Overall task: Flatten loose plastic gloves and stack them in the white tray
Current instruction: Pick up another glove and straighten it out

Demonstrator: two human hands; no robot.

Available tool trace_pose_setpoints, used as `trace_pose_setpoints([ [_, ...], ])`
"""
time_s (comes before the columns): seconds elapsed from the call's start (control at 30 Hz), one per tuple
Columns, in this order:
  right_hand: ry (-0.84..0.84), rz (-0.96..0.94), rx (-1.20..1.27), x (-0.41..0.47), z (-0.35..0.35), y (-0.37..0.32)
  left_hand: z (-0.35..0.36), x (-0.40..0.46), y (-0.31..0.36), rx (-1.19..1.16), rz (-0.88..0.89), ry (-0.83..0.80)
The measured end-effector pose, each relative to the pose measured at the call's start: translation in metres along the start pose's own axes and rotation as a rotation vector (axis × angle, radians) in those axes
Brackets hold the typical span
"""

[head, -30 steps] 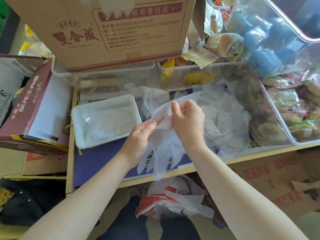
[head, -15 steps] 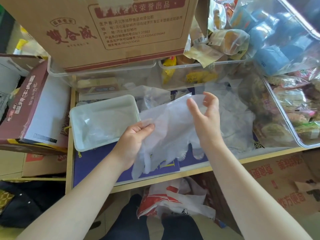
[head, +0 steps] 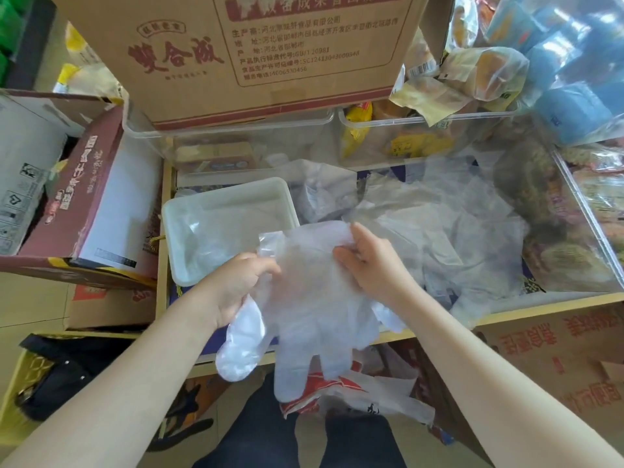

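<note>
The clear plastic glove [head: 314,298] hangs between both hands above the front edge of the desk [head: 526,310]; its cuff points up and its finger parts hang down past the edge. The left hand [head: 233,288] has a closed grip on the glove's left side, with the thumb part of the glove falling below the fist; the right hand [head: 368,261] pinches the upper right part near the cuff, fingers curled on the film. The white tray [head: 182,231] lies just left of the glove, with flat gloves inside; a loose pile of gloves [head: 439,231] lies on the desk to the right.
</note>
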State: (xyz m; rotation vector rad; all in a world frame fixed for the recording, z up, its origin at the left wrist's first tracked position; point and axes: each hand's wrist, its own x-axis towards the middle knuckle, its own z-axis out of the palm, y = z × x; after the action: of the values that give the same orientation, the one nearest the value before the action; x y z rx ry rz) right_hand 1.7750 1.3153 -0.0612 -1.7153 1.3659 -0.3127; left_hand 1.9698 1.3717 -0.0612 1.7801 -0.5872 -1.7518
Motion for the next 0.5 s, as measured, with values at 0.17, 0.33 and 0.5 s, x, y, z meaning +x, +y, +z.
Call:
trace_pose_setpoints([
  [0.17, 0.055, -0.120, -0.185, 0.001, 0.033, 0.002, -0.009, 0.005, -0.009, 0.058, 0.044, 0.140],
  [0.33, 0.192, 0.016, -0.513, 0.047, 0.037, 0.024, -0.024, 0.014, -0.009, 0.521, 0.307, 0.369],
  [0.5, 0.084, -0.040, -0.605, 0.097, 0.042, 0.035, -0.033, 0.020, -0.005, 0.605, 0.375, 0.454],
])
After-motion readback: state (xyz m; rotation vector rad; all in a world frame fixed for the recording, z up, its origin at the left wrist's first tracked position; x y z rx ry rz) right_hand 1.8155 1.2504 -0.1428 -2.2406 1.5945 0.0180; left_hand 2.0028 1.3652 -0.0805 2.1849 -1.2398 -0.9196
